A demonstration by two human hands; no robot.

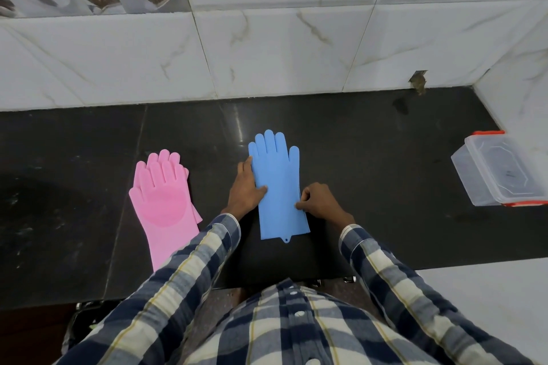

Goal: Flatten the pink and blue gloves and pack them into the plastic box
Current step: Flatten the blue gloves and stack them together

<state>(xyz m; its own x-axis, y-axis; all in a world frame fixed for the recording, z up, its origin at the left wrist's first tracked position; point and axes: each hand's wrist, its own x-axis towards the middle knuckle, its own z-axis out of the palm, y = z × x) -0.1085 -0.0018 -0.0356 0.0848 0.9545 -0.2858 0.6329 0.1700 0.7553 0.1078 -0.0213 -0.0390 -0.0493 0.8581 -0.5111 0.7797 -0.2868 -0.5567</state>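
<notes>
Pressing blue glove (277, 184) flat | left hand (246, 187) open | right hand (318, 201) pinching edge

both my arms reached forward from my body in checked sleeves, wrists bare past the cuffs. my left hand (245, 187) lay flat with its fingers straight and pointed away from me, thumb spread out to the right and pressing down. my right hand (318, 200) sat just beside it, knuckles up, fingers curled under, thumb and forefinger pinched together at its left edge. the two hands were near each other but apart.
</notes>
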